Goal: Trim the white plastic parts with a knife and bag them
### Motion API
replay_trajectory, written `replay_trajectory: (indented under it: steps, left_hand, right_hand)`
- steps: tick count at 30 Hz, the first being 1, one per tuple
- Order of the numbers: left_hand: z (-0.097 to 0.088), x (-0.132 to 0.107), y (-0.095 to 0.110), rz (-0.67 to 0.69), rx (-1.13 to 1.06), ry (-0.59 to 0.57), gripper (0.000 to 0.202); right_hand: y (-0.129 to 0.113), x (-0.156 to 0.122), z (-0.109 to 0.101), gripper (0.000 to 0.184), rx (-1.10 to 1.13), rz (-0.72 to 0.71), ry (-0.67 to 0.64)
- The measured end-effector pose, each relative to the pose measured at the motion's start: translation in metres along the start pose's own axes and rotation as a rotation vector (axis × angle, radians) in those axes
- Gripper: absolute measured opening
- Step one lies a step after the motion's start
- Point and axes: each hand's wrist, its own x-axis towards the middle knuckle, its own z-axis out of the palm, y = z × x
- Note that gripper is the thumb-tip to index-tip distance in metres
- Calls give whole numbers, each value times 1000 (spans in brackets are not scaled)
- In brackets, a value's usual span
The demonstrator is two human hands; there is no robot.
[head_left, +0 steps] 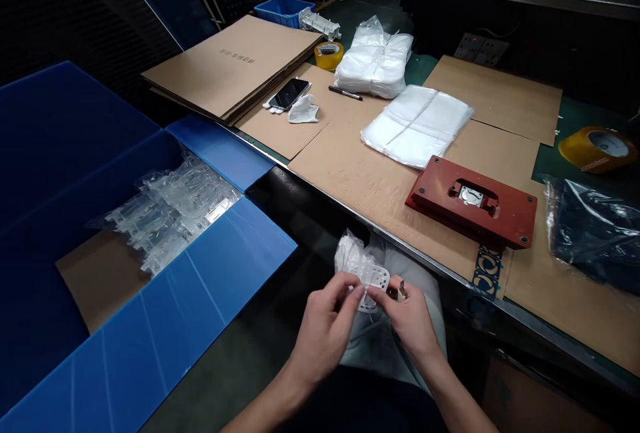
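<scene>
Over my lap, both hands grip a white perforated plastic part (379, 276) with rounded ends. My left hand (325, 319) pinches its left side between thumb and fingers. From the right, my right hand (411, 313) has its thumb pressed to the part, and a small metallic piece (401, 291) shows at its fingers, too small to name. Crumpled clear plastic (349, 251) rises just behind the part, by my left fingers; whether it wraps the part I cannot tell. The fingertips hide the part's middle.
A blue box (240, 253) with bagged clear parts (175, 199) stands left. On the bench are a red fixture (505, 203), plastic bag stacks (417, 123), a phone (290, 93), tape rolls (595, 159) and cardboard sheets (240, 66). The bench's metal edge (425, 254) runs before my knees.
</scene>
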Motion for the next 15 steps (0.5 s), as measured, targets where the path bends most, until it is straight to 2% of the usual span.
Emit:
replay_trajectory:
  steps: [1,2,4,5,6,7,8,10,13,15]
  left_hand:
    - [-2,-4,3,52,24,-61,21]
    - [-8,-7,4,113,25,-191,21]
    - [-27,-10,1,226,-37,-571,23]
    - [-38,-11,-5,238,-124,-751,23]
    - [-50,-10,-13,205,-237,-835,22]
    - [-61,-9,-23,134,-380,-790,21]
    - [-69,-8,-35,38,-522,-687,26]
    - [-75,-4,-58,-116,-655,-479,40]
    - [-60,4,-85,-343,-734,-255,44]
    - [-42,12,-94,-490,-822,-180,54]
  right_hand:
    - [-3,1,-1,37,-11,-18,5]
    - [-7,1,-2,37,-19,-43,-10]
    - [-15,1,-5,35,-40,-117,-118]
    - [-19,0,-6,33,-59,-161,-189]
    - [-22,0,-7,31,-88,-205,-259]
    - [-24,0,-7,31,-124,-243,-318]
    - [-26,-1,-6,31,-164,-273,-362]
    - [-28,-1,-3,30,-241,-309,-416]
    - [-29,-3,2,26,-340,-367,-505]
    - [-30,-6,5,25,-407,-402,-550]
